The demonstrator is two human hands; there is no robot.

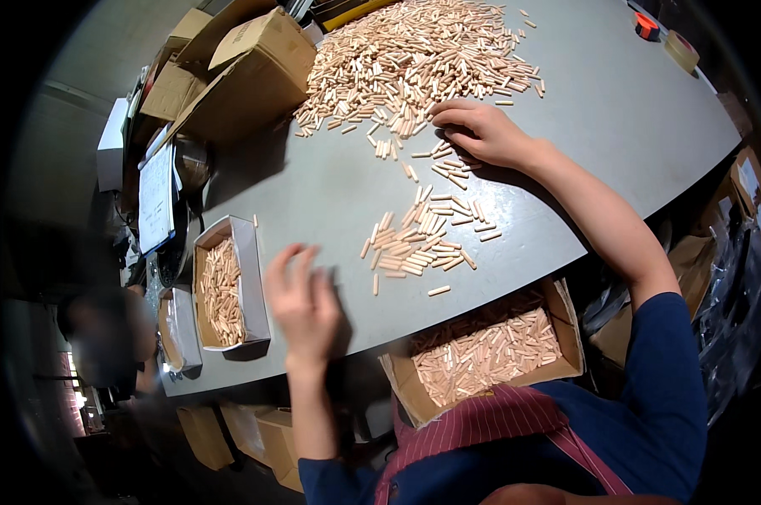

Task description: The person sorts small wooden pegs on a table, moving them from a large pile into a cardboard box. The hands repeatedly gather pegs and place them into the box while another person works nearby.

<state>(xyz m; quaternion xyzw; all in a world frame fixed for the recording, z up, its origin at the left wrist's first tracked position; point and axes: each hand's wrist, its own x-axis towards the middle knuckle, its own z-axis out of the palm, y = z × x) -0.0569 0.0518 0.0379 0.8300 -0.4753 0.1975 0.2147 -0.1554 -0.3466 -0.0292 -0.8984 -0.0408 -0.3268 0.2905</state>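
A big heap of short wooden dowel pins point(414, 59) covers the far part of the grey table. My right hand point(490, 135) is at the heap's near edge, its bent fingers apart and touching or just over a few pins; nothing shows gripped in it. Closer to me lies a loose patch of dowel pins point(418, 240), spread flat. My left hand point(303, 307) is left of that patch, blurred by motion, with its fingers apart and no pin visible in them. Beside it stands a white box point(252, 282) partly filled with dowel pins.
An open cardboard box point(570, 328) of dowel pins sits at the table's near edge, against my apron. Cardboard cartons point(263, 80) stand far left, near a clipboard with papers point(156, 202). A tape roll point(682, 52) and an orange object point(646, 27) lie far right.
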